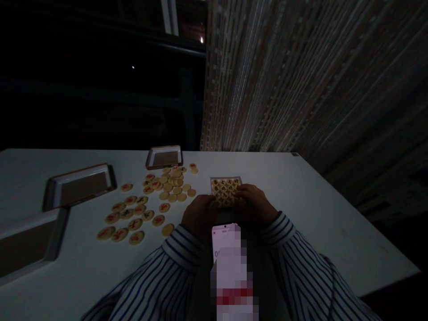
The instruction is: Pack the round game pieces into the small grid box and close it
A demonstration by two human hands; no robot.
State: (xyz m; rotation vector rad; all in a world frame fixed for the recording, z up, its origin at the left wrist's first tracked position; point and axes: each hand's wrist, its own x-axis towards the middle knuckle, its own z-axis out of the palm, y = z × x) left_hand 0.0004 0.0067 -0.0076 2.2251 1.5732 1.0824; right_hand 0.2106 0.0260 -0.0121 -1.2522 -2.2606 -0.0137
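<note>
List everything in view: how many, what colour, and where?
Table: one, white, under trays.
Shallow trays: three, pale walls, table's left half.
Loose discs: dozens, tan, some marked red or black, left of centre.
Small tray: one, pale edge, centre.
Tray discs: several, tan, black marks, inside it.
Phone: one, pale screen, between sleeves.
Curtain: one, greyish, behind right.
Sleeves: two, white, blue stripes, foreground.
Left fingers: one set, dim, tray's left.
Right fingers: one set, dim, tray's right.

The scene is dim: the white table (321, 214) shows dull grey, and the background (100, 96) is nearly black apart from pinpoint glints (133, 67). The phone (229, 256) glows brightest (coarse pixel blocks cover much of it). Markings on the round pieces (135, 224) look soft, and toward the right edge the curtain (267, 84) stretches outward into murk.
</note>
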